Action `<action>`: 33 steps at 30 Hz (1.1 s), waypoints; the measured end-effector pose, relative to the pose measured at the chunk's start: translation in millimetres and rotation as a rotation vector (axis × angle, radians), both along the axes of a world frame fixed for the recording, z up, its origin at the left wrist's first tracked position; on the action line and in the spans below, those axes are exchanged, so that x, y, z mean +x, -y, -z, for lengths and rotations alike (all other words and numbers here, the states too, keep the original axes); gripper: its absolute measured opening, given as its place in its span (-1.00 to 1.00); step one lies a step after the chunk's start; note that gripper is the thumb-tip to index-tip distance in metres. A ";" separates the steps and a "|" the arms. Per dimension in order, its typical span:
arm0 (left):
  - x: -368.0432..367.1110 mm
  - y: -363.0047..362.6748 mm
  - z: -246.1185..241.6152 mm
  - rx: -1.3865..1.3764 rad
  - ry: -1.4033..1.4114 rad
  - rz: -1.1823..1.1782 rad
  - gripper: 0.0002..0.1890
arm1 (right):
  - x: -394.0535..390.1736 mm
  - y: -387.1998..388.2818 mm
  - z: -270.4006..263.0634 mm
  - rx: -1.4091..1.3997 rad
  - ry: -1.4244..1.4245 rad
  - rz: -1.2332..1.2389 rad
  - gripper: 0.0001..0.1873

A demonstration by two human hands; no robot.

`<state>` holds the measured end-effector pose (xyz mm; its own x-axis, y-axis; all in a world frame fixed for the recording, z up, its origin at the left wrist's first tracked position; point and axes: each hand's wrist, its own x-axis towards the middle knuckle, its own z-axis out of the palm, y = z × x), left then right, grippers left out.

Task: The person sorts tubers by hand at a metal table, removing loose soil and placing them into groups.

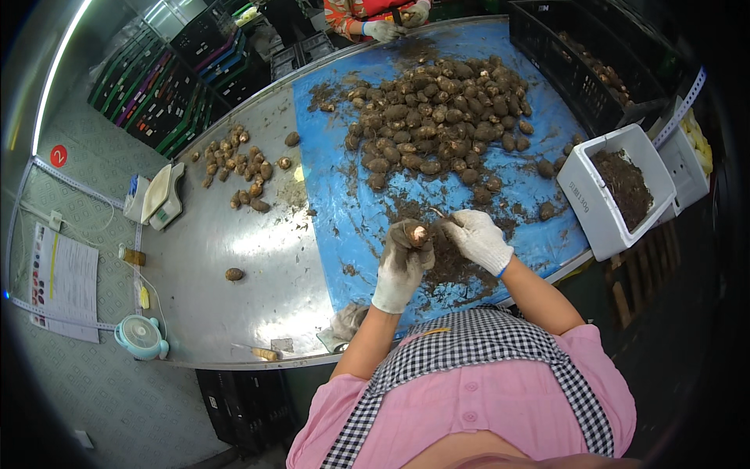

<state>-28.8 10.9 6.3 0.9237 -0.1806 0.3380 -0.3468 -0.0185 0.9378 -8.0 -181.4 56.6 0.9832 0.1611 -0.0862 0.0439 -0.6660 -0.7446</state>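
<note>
My left hand (pixel 401 267), in a white knit glove stained with soil, holds a small taro corm (pixel 417 234) with a pale cut end facing up. Close beside it, my right hand (pixel 479 239), also gloved, has its fingers closed on a thin slender object (pixel 437 211) that is too small to name surely. Loose soil and root hairs (pixel 454 264) lie beneath both hands on a blue plastic sheet (pixel 337 234). Beyond them rises a large heap of soil-covered taro corms (pixel 433 117).
Trimmed corms (pixel 249 167) and a single corm (pixel 234 274) lie on the metal tabletop at left. A scale (pixel 164 196), fan (pixel 142 337) and wooden-handled tool (pixel 265 353) line its edges. Right: a foam box (pixel 603 205) of debris, a black crate (pixel 577 70). Opposite, a co-worker's gloved hands (pixel 398 26).
</note>
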 end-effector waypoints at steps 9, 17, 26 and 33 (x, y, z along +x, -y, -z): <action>3.3 14.7 -10.9 0.267 0.225 -0.064 -0.61 | -14.1 -7.7 -19.3 0.263 -0.130 -0.021 -0.50; 5.6 20.6 19.7 -0.948 -0.547 0.318 -0.63 | -13.3 3.6 13.4 -0.144 0.085 0.124 -0.66; 6.7 17.3 39.1 -0.823 -0.642 0.229 -0.77 | -7.3 17.3 36.7 0.413 -0.021 0.019 -0.62; -4.1 16.1 3.6 0.245 -0.078 -0.027 -0.60 | -12.7 -5.1 -9.0 -0.088 -0.032 -0.179 -0.58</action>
